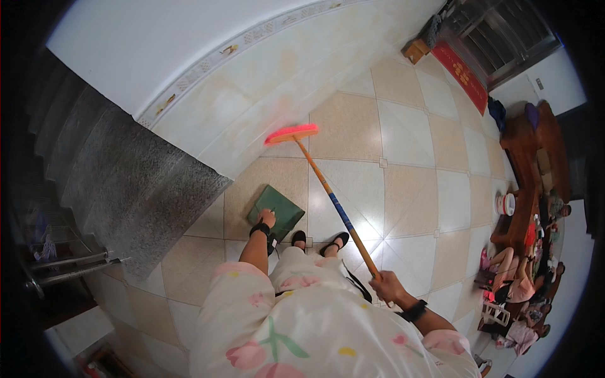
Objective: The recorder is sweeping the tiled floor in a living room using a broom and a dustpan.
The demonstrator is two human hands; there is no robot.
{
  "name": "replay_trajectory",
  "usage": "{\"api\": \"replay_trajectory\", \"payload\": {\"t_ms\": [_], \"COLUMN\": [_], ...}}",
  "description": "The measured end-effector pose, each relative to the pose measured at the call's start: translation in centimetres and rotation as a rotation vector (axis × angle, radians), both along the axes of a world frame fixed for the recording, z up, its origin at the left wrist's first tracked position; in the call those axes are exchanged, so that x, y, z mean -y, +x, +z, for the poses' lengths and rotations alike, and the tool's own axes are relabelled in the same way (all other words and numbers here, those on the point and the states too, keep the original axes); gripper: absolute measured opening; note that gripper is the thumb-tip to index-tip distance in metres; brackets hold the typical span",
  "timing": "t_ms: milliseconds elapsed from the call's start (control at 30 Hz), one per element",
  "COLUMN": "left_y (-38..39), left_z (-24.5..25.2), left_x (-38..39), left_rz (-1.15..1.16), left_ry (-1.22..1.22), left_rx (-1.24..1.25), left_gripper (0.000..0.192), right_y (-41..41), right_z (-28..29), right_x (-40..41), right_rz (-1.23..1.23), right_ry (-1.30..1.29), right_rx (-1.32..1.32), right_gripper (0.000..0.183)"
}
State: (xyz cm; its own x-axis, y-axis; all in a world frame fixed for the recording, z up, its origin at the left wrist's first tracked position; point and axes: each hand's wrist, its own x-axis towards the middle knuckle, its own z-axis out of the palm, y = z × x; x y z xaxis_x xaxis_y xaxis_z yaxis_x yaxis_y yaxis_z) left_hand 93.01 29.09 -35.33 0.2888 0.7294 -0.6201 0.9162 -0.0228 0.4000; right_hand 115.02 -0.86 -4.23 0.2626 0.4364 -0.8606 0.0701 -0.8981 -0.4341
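Note:
My right hand [388, 287] is closed around the upper part of a broom's orange and blue handle [338, 208]. The handle slants away to the broom head with bright pink bristles [292, 134], at the foot of the tiled wall. My left hand [267, 218] grips a green dustpan [276, 212] by its top; the pan is in front of my feet, and whether it touches the floor I cannot tell. Black shoes [336, 243] are on my feet, just behind the dustpan.
Dark stone stairs [137, 189] rise at the left beside the tiled wall [264, 85]. At the right are wooden furniture [524, 189], a white bucket [505, 204] and several seated people [520, 288]. A red mat [461, 75] lies by the door.

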Motion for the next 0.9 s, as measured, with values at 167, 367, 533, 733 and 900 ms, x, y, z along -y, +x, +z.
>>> {"api": "replay_trajectory", "payload": {"t_ms": [167,367,533,733,900], "left_y": [-0.2,-2.5,-2.3,-2.0,-2.6], "left_z": [3.1,2.2,2.2,-0.3,-1.4], "left_x": [0.2,-0.4,-1.6,-1.7,-1.1], "left_rz": [-0.022,-0.169,-0.123,-0.323,-0.107], "left_ry": [-0.133,-0.141,-0.072,0.061,0.147], "left_rx": [-0.050,-0.115,-0.113,-0.182,0.254], "left_gripper": [0.028,0.024,0.025,0.025,0.032], "right_y": [1.9,3.4,3.5,-0.1,-0.2], "right_z": [-4.8,-2.3,-1.1,-4.1,-3.5], "right_x": [-2.7,-3.1,1.3,6.8,13.4], "right_rz": [-0.046,0.079,0.195,0.364,0.228], "right_ry": [0.041,0.029,0.045,0.133,0.175], "right_rx": [0.061,0.179,0.242,0.311,0.272], "right_gripper": [0.019,0.020,0.018,0.030,0.029]}}
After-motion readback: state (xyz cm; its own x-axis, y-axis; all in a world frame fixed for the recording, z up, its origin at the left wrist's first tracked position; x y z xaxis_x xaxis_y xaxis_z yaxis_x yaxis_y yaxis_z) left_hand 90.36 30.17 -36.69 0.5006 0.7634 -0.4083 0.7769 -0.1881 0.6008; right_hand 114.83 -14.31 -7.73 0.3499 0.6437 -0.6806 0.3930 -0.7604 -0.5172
